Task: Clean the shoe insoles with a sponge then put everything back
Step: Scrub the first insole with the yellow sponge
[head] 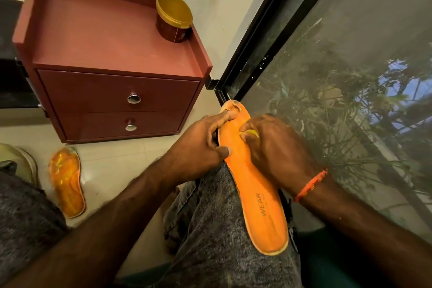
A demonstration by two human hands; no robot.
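From the head view, we are mid-scrub: our left hand (205, 145) grips the orange insole (254, 184) lying on our knee, our right hand (273, 145) pinches a yellow sponge (253, 133) against it. Next, we judge, strokes toward the heel.

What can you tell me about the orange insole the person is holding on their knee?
The orange insole is long and foam-like, with a pale rim and "WEAR" printed near its heel. Its toe end looks frayed and torn. It lies face up along the person's grey-trousered leg, toe pointing away. The left hand grips its left edge near the toe, while the right hand presses a small yellow sponge onto its surface.
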